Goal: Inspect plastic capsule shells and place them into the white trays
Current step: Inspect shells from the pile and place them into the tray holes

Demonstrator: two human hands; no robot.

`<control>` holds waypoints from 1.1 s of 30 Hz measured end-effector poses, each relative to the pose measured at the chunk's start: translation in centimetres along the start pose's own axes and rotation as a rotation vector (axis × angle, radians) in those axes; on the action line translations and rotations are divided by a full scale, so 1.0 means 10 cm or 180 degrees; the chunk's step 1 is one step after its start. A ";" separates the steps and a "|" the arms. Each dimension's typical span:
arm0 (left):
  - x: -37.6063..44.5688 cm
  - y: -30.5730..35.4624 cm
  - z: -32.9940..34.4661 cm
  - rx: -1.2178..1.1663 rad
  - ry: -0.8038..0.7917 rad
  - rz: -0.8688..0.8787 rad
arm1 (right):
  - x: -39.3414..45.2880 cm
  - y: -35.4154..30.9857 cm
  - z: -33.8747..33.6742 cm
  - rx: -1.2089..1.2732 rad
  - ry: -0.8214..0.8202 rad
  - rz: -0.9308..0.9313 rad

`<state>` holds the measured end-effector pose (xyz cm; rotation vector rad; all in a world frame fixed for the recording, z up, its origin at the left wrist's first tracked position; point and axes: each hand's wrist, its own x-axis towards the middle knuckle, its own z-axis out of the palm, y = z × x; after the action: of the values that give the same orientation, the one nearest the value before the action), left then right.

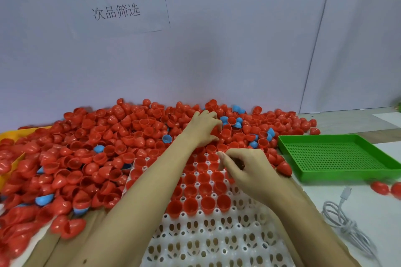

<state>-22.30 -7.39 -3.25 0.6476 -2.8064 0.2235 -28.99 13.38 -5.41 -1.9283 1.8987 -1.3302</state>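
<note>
A big heap of red capsule shells (112, 141), with a few blue shells (224, 118) mixed in, fills the back and left of the table. A white tray (217, 243) with round pockets lies in front of me; several red shells (207, 201) sit open side up in its far rows. My left hand (202, 130) reaches into the heap beyond the tray, fingers curled around a red shell. My right hand (245, 167) hovers over the tray's far right part with fingertips pinched together; what they hold is hidden.
A green perforated tray (338, 156) stands at the right. A white cable with a plug (345, 216) lies in front of it. Two loose red shells (384, 188) rest at the right edge. A yellow bin edge (8, 136) shows at the left. A paper sign hangs on the wall.
</note>
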 end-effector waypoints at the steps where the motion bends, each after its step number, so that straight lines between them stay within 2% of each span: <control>1: -0.01 -0.02 0.00 -0.0137 0.0046 -0.0004 | 0.00 0.00 0.00 0.0005 0.0005 -0.0002; 8: -0.41 -0.12 -0.23 -0.1232 0.0472 -0.0205 | 0.00 0.01 -0.04 0.0031 0.0082 0.0118; 14: -1.28 0.03 -0.61 -0.2321 0.0752 -0.0546 | 0.01 -0.03 -0.03 0.0072 0.0259 0.0161; 17: -1.69 0.19 -0.67 -0.2779 0.0695 -0.0810 | 0.00 -0.11 0.03 0.0606 0.0287 0.0234; 21: -1.98 0.36 -0.60 -0.3409 0.0752 -0.1174 | -0.01 -0.22 0.04 0.1507 -0.0356 0.0156; 23: -2.06 0.41 -0.55 -0.3578 0.0941 -0.1328 | -0.01 -0.25 0.05 0.1421 -0.0628 0.0012; 26: -2.12 0.46 -0.50 -0.3648 0.1287 -0.1405 | -0.02 -0.28 0.09 0.1164 -0.0761 -0.0094; 33: -2.20 0.58 -0.46 -0.3183 0.1691 -0.1076 | -0.05 -0.34 0.05 0.1469 -0.0757 0.0087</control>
<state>-4.80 7.74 -5.46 0.6380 -1.8915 -0.8723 -26.04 14.25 -3.77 -1.7255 1.3579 -1.3176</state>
